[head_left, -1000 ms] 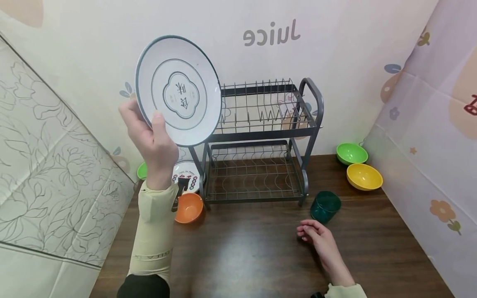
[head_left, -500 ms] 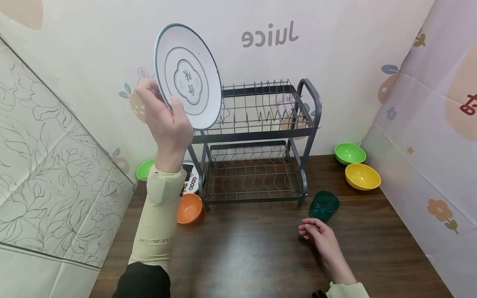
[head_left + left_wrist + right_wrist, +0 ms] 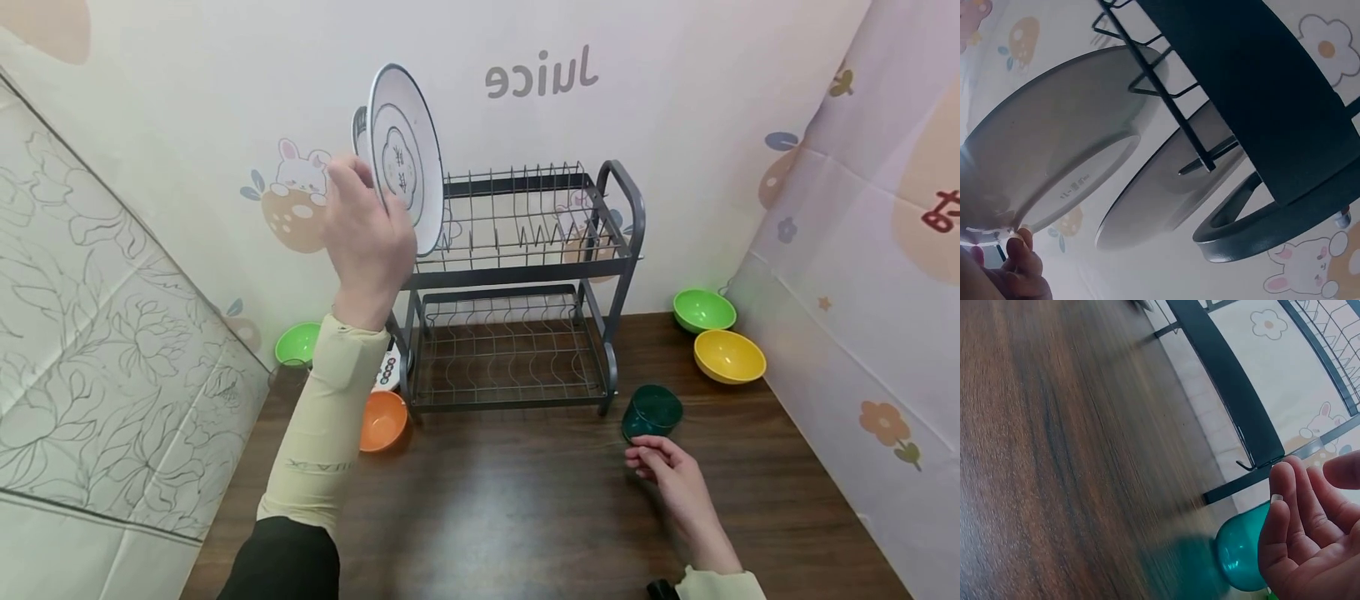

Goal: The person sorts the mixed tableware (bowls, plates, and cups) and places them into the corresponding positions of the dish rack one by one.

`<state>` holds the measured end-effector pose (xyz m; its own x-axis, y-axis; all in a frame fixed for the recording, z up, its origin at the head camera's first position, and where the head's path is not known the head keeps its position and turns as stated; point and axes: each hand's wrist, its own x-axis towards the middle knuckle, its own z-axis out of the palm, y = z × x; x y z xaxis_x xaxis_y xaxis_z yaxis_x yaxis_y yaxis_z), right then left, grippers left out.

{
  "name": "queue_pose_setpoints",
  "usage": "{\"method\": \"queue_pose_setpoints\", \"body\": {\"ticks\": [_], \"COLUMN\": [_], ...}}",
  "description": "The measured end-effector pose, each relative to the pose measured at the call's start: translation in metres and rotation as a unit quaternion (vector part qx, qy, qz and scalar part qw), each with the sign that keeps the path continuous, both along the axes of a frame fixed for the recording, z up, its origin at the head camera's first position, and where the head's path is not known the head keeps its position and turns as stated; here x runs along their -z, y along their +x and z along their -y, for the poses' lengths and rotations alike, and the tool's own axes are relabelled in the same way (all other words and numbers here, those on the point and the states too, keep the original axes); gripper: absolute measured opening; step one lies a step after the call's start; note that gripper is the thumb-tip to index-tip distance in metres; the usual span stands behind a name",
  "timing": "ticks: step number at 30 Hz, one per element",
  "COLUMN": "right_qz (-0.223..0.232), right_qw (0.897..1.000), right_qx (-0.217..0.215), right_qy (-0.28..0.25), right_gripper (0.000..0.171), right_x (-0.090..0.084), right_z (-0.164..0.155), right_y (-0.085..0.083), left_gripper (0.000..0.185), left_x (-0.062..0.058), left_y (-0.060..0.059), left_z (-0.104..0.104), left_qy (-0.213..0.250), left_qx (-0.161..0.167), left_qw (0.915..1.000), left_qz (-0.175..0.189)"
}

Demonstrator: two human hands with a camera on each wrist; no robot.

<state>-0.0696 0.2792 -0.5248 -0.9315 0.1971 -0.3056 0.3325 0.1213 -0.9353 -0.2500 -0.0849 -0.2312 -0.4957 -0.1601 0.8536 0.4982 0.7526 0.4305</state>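
A white plate (image 3: 411, 167) with a blue-grey rim is gripped at its lower left edge by my left hand (image 3: 367, 237). It stands nearly on edge over the left end of the dark dish rack (image 3: 517, 271); whether it touches the wires I cannot tell. In the left wrist view, fingers (image 3: 1021, 262) pinch the held plate's edge, and a second plate (image 3: 1154, 200) leans behind the rack's bars. My right hand (image 3: 675, 483), fingers loosely curled around nothing, is beside a dark green cup (image 3: 652, 412). From the right wrist, the cup (image 3: 1244, 550) appears partly behind those fingers.
An orange bowl (image 3: 384, 421), a printed plate (image 3: 387, 368) partly hidden by my sleeve, and a green bowl (image 3: 297, 342) are left of the rack. Another green bowl (image 3: 703, 310) and a yellow bowl (image 3: 729, 356) stand at the right wall.
My left hand has moved right with the plate and turned it more edge-on, towards the rack's left end. The right hand has shifted slightly right, close by the cup.
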Motion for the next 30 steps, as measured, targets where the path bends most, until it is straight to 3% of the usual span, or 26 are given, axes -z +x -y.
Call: {"method": "queue_pose_setpoints", "body": {"ticks": [13,20,30], "right_qz": [0.01,0.018,-0.002], "right_qw": [1.0,1.0,1.0], "right_qx": [0.002,0.003,-0.016], "right_qy": [-0.007,-0.001,0.002], "right_gripper": [0.04,0.039,0.031], "right_x": [0.002,0.001,0.013], "right_z": [0.003,0.004,0.03], "right_y": [0.001,0.002,0.001], "left_gripper": [0.02,0.018,0.018], "left_x": [0.007,0.016,0.016], "left_y": [-0.025,-0.032,-0.036], "left_z": [-0.016,-0.017,-0.017], "left_qy": [-0.091,-0.124,-0.142], "left_qx": [-0.033,-0.045,-0.07], "left_qw": [0.995,0.9902,0.9867], "left_qz": [0.022,0.047,0.038]}}
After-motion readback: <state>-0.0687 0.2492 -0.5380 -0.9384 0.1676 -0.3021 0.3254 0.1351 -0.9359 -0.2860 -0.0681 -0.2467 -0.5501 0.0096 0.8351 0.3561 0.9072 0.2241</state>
